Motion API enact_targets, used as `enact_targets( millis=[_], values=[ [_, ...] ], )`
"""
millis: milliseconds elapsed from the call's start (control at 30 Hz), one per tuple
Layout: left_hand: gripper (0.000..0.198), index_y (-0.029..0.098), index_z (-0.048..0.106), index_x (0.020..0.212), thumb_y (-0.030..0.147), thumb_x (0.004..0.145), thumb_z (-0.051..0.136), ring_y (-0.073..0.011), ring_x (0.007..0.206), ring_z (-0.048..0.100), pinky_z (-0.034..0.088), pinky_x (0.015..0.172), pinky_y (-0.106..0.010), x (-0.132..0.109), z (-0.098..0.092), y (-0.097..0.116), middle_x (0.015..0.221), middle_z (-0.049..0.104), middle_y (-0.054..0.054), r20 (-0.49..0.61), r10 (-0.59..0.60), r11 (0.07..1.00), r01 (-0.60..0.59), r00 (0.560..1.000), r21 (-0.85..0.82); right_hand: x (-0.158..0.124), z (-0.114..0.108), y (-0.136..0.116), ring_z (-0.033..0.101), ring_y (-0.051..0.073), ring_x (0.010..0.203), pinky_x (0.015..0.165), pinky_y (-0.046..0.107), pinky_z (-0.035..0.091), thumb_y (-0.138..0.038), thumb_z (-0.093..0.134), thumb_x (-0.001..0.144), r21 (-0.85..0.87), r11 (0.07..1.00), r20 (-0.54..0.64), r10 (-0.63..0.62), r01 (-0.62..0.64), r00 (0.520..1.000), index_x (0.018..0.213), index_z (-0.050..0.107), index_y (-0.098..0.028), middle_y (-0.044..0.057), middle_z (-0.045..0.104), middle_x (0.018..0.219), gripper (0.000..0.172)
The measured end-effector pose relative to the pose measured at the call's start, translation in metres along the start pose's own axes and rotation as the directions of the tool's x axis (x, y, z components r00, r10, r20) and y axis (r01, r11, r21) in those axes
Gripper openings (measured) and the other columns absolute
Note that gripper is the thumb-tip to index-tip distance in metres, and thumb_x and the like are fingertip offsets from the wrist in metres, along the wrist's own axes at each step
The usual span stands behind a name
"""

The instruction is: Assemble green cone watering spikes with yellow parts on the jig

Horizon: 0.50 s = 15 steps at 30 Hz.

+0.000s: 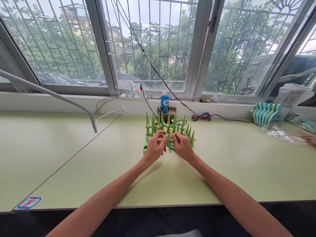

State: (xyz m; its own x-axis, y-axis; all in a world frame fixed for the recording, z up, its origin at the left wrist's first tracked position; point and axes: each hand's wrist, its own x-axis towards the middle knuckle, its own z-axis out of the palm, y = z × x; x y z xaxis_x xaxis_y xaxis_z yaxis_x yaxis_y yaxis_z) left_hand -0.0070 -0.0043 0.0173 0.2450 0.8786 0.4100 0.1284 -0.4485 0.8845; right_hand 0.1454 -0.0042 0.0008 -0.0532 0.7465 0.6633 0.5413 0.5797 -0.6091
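Observation:
A green plastic rack (pixel 150 126) of tall pointed spikes with small yellow pieces stands on the pale green table (pixel 103 171), near its middle. Both my hands meet at its front edge. My left hand (pixel 155 148) is closed in a pinch around a green spike piece (pixel 169 144). My right hand (pixel 182 144) pinches the same piece from the other side. The fingertips hide how the piece sits in the rack.
A water bottle (pixel 164 102) and a small brown box (pixel 171 111) stand behind the rack. Red and black cables (pixel 202 116) lie by the sill. A teal stack of parts (pixel 268 113) sits far right, near another person's hand (pixel 309 137). A white cable (pixel 61 98) hangs left.

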Motion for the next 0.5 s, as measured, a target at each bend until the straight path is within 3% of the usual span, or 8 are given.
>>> enact_targets(
  millis=[133,300,500],
  values=[
    [0.036,0.019,0.050,0.091,0.054,0.087,0.049,-0.0055,0.038,0.048,0.035,0.030,-0.018,0.0021,0.0009,-0.0011,0.074,0.054,0.002,0.000,-0.060,0.992,0.060,0.998,-0.114,-0.0002,0.0000,-0.0015,0.031,0.010,0.048,0.050,0.024,0.025,-0.037,0.038,0.096,-0.004,1.000,-0.004,-0.008,0.008,1.000,0.068,0.040,-0.020,-0.005,0.037,0.054,0.032],
    [0.039,0.019,0.047,0.084,0.058,0.086,0.047,-0.0081,0.034,0.042,0.031,0.029,-0.019,0.0055,-0.0010,0.0003,0.054,0.050,0.004,0.028,-0.230,0.924,0.228,0.973,-0.306,-0.0001,-0.0006,-0.0034,0.032,0.011,0.048,0.050,0.024,0.026,-0.037,0.037,0.096,0.006,1.000,0.002,-0.008,0.008,1.000,0.069,0.040,-0.021,-0.005,0.038,0.053,0.032],
    [0.041,0.019,0.043,0.085,0.061,0.085,0.045,-0.0106,0.034,0.042,0.033,0.032,-0.022,0.0072,-0.0032,-0.0037,0.052,0.058,0.000,0.221,-0.407,0.805,0.462,0.886,-0.372,-0.0010,-0.0007,-0.0050,0.033,0.010,0.048,0.051,0.024,0.027,-0.037,0.037,0.096,0.045,0.999,0.035,-0.013,0.012,0.999,0.071,0.042,-0.021,-0.005,0.039,0.054,0.030]
  ],
)
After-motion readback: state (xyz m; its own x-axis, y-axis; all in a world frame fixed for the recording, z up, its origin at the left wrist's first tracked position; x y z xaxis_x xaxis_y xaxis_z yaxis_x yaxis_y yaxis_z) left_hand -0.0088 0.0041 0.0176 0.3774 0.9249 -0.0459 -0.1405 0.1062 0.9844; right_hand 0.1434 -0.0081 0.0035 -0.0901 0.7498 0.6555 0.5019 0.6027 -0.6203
